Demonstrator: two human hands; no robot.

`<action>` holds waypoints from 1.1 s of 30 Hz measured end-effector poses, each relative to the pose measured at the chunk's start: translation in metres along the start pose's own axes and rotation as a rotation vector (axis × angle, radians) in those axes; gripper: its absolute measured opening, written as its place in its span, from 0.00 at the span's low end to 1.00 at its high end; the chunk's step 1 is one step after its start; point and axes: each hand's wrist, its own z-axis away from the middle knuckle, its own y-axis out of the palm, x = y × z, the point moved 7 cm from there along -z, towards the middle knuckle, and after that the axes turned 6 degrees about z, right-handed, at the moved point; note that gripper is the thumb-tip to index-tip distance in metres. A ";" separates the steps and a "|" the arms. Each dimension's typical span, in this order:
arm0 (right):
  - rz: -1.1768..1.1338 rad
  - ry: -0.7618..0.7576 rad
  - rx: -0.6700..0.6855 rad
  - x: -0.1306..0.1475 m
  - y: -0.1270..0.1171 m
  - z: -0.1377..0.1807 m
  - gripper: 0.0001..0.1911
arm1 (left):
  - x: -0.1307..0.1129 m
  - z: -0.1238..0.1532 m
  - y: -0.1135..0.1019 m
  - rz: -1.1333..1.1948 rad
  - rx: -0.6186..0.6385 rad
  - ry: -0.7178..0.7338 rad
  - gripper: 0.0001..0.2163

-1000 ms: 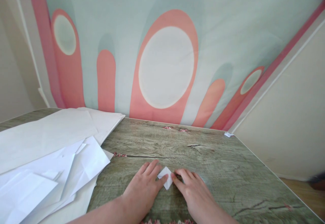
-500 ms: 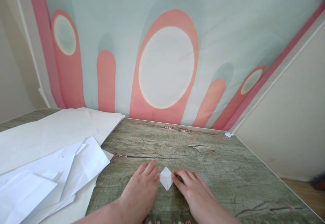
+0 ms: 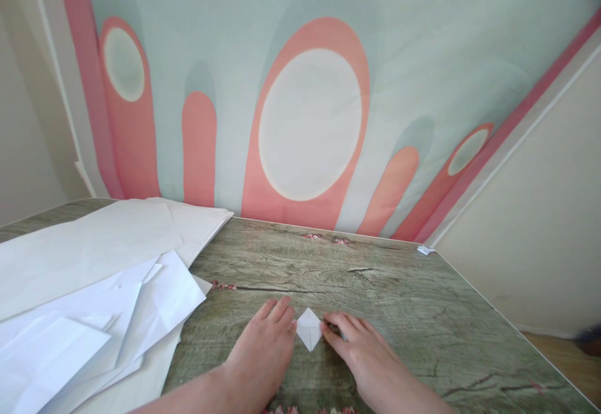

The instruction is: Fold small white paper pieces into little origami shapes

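Note:
A small folded piece of white paper, diamond-shaped with creases across its middle, lies on the wood-patterned table. My left hand rests flat to its left, fingers stretched forward, the thumb at the paper's left corner. At the right corner, my right hand pinches the paper between thumb and index finger, its other fingers curled over. The undersides of both hands are hidden.
On the left, loose white sheets, some creased, lie over a stack of large off-white paper. A small white scrap sits at the far right corner. A printed backdrop stands behind the table.
The view has shifted very slightly. Both hands keep nearly the same places at the paper's two side corners, and the folded paper looks much the same.

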 end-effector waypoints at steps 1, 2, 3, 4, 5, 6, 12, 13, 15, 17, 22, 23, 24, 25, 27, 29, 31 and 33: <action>-0.010 0.009 0.002 -0.001 -0.001 0.000 0.19 | -0.001 0.000 0.001 -0.002 -0.005 0.004 0.16; -0.018 0.015 0.004 -0.001 -0.001 -0.001 0.19 | -0.001 0.000 0.002 -0.006 -0.010 0.010 0.16; -0.023 0.017 0.007 -0.001 0.000 -0.001 0.19 | -0.003 0.000 0.003 -0.011 -0.017 0.021 0.16; -0.024 0.019 0.009 -0.001 0.001 -0.001 0.20 | -0.004 0.000 0.004 -0.015 -0.029 0.028 0.16; -0.022 0.020 0.010 -0.001 0.002 -0.001 0.20 | -0.004 0.000 0.005 -0.015 -0.043 0.029 0.17; -0.020 0.022 0.007 -0.001 0.003 -0.001 0.20 | -0.005 0.000 0.005 -0.008 -0.060 0.031 0.17; -0.084 0.029 -0.043 -0.005 0.003 -0.001 0.21 | -0.014 -0.001 0.008 0.144 -0.027 0.165 0.24; -0.128 0.031 -0.057 -0.007 0.002 -0.001 0.22 | -0.014 -0.001 0.009 0.164 0.002 0.164 0.24; -0.245 0.037 -0.096 -0.015 0.003 -0.001 0.22 | -0.012 -0.002 0.009 0.195 0.044 0.146 0.24; -0.366 0.058 -0.135 -0.023 0.005 -0.002 0.24 | -0.011 -0.003 0.006 0.214 0.058 0.146 0.24; -0.382 0.080 -0.183 -0.030 0.011 -0.004 0.27 | -0.010 -0.005 0.001 0.224 0.043 0.141 0.24; -0.326 0.069 -0.186 -0.027 0.011 -0.004 0.26 | -0.010 -0.005 0.001 0.225 0.043 0.139 0.24; -0.262 0.053 -0.190 -0.024 0.011 -0.003 0.24 | -0.010 -0.005 0.002 0.225 0.043 0.141 0.25; -0.196 0.033 -0.192 -0.020 0.011 -0.003 0.23 | -0.011 -0.005 0.002 0.226 0.044 0.145 0.25; -0.081 -0.013 -0.193 -0.012 0.012 -0.002 0.21 | -0.011 -0.005 0.003 0.228 0.042 0.151 0.25; -0.001 -0.040 -0.198 -0.006 0.014 -0.002 0.20 | -0.012 -0.005 0.003 0.228 0.035 0.149 0.25; 0.040 -0.034 -0.208 -0.004 0.016 -0.003 0.18 | -0.012 -0.005 0.002 0.228 0.024 0.144 0.24; 0.049 -0.018 -0.222 -0.003 0.016 -0.004 0.17 | -0.013 -0.006 0.001 0.231 0.018 0.146 0.24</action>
